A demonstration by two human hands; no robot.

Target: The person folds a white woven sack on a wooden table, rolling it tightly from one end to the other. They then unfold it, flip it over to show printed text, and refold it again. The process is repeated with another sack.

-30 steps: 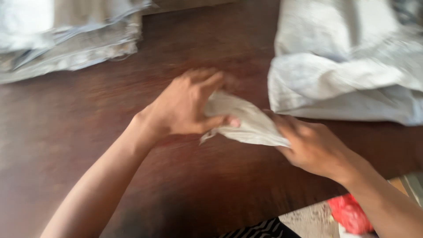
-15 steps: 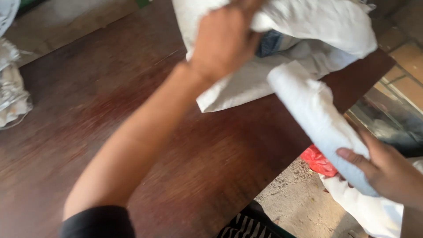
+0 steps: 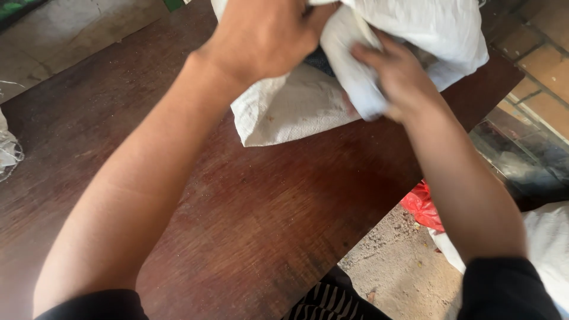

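Rolled white bag [image 3: 355, 71]: moved from desk [image 3: 249, 225] edge into the white sack [image 3: 296, 112]; right hand [image 3: 397, 74] grasping it, left hand [image 3: 267, 35] clenched on the sack's mouth.

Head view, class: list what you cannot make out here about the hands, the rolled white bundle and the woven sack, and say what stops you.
- Left hand: fingertips hidden, curled into the woven sack.
- Rolled white bundle: upper end hidden inside the sack mouth, and blurred.
- Right hand: motion blur hides its grip on the bundle.
- Sack: top cut off by the upper edge.
- Dark thing inside the sack: too little shows to identify.
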